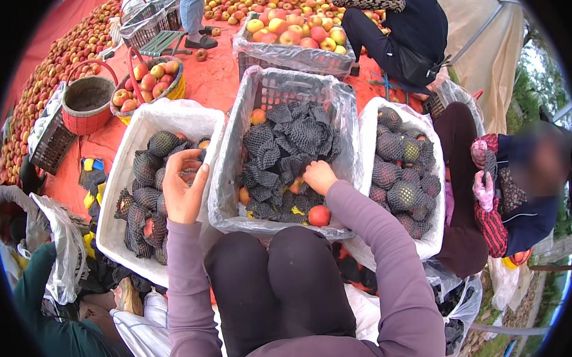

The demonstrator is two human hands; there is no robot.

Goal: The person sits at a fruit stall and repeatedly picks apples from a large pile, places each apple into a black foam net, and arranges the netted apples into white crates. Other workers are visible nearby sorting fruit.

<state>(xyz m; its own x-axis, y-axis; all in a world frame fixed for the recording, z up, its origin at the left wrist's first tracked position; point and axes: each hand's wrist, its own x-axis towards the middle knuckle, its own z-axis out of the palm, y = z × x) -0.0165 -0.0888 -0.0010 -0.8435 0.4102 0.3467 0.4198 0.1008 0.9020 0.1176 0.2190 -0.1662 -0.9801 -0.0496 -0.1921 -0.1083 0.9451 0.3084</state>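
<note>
My left hand (184,187) is over the right side of the left white-lined crate (115,200), thumb and fingers apart, holding nothing. Below it lie apples in black foam nets (146,166). In the middle grey crate (218,192), lined with clear plastic, my right hand (319,177) has its fingers pinched together at the pile of black foam nets (286,136); its fingertips partly hide what they grip. A bare red apple (319,216) sits in this crate's near right corner. Other apples show partly between the nets.
On the right stands another white-lined crate (439,201) of netted apples. Beyond the middle crate is a crate of bare apples (297,38). A basket of apples (145,89) and a red basket (90,116) stand at far left. Co-workers sit right (526,189), far right (400,30) and near left (51,312).
</note>
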